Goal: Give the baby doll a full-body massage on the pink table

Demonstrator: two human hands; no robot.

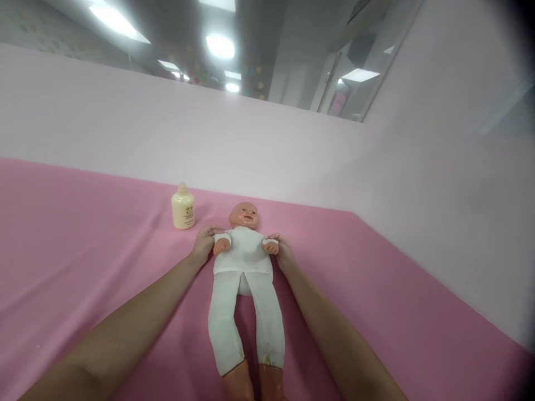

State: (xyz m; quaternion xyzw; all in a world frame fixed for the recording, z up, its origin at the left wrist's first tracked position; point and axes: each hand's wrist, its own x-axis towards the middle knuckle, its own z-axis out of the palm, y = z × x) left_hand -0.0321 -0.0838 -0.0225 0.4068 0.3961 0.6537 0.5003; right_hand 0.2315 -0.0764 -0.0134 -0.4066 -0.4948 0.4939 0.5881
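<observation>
A baby doll (pixel 244 262) in a white top and white trousers lies on its back on a pink sheet (pixel 83 250), head away from me. My left hand (pixel 203 243) grips the doll's arm by the sleeve on the left side. On the other side my right hand (pixel 282 249) holds the doll's other arm by the sleeve. Both my forearms reach in along the doll's legs.
A cream lotion bottle (pixel 183 207) stands upright on the sheet just left of the doll's head. A pale pink wall (pixel 167 128) runs behind and along the right, with glass panels above it.
</observation>
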